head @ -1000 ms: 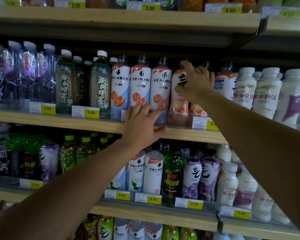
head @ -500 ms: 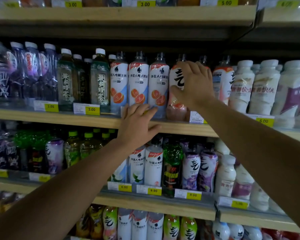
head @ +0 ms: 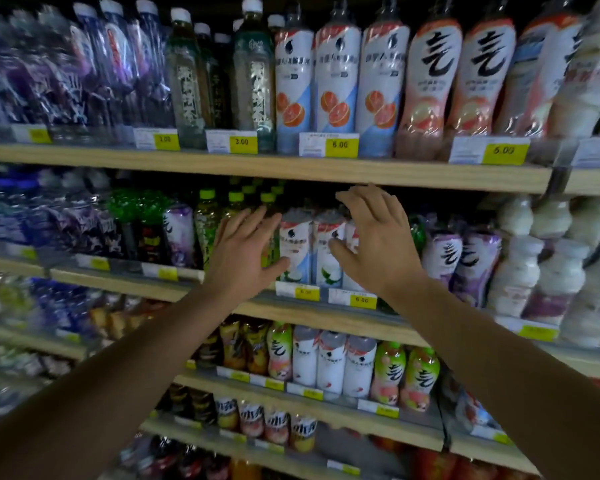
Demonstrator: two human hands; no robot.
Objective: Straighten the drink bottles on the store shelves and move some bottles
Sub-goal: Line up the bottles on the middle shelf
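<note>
Both hands have dropped from the grapefruit row above: left hand [head: 245, 251] and right hand [head: 374, 240], fingers spread and holding nothing, now flank the white coconut bottles [head: 312, 247] one shelf [head: 291, 308] lower, likely next to straighten.

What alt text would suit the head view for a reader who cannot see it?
Two open hands, left hand and right hand, reach toward white-and-blue bottles on a middle store shelf. Rows of drink bottles with yellow price tags fill the shelves above and below.
</note>
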